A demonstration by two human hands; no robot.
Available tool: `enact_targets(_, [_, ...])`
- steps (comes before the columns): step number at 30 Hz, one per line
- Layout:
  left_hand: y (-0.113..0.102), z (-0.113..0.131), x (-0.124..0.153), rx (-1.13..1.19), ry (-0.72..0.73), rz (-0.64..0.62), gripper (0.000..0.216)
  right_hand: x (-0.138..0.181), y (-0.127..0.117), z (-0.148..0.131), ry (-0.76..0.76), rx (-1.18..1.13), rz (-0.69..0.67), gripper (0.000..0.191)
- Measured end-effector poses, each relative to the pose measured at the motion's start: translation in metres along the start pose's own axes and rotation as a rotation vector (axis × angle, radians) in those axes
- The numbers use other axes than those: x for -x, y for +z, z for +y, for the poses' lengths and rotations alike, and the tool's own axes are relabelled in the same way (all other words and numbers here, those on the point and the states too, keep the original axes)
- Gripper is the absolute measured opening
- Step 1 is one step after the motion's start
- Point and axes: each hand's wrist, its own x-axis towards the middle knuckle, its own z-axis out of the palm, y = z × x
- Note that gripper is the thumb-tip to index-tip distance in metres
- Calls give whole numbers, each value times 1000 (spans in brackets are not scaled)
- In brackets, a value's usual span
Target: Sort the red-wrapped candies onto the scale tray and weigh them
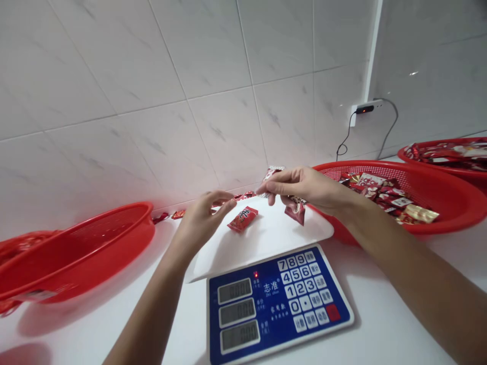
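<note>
A blue-faced electronic scale (277, 299) with a white weighing pan (262, 238) sits in front of me. One red wrapped candy (242, 219) lies on the pan. My left hand (203, 215) hovers over the pan's left side, fingers loosely stretched toward that candy, holding nothing I can see. My right hand (304, 188) is above the pan's far right, fingers pinched and curled around several red wrapped candies (296, 209), one hanging below the palm and another (272, 173) poking out behind the fingers.
A red plastic basket (418, 187) with several wrapped candies stands right of the scale, another red basket (449, 154) behind it. A red basket (81, 248) sits at left. Loose candies (167, 216) lie by the tiled wall. A charger (365, 109) is plugged in.
</note>
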Motion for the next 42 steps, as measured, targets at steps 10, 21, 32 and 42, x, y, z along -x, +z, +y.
enact_targets(10, [-11, 33, 18, 525, 191, -65, 23, 4, 27, -2, -51, 48, -152, 18])
enact_targets(21, [-14, 36, 21, 46, 248, -47, 19, 2, 35, 1, -90, 133, 107, 26])
enact_targets(32, [-16, 22, 17, -100, 294, 77, 16, -5, 29, 6, 117, -28, 126, 25])
enact_targets(42, [-7, 32, 21, -161, 488, 311, 22, -1, 28, 2, 186, -19, 92, 4])
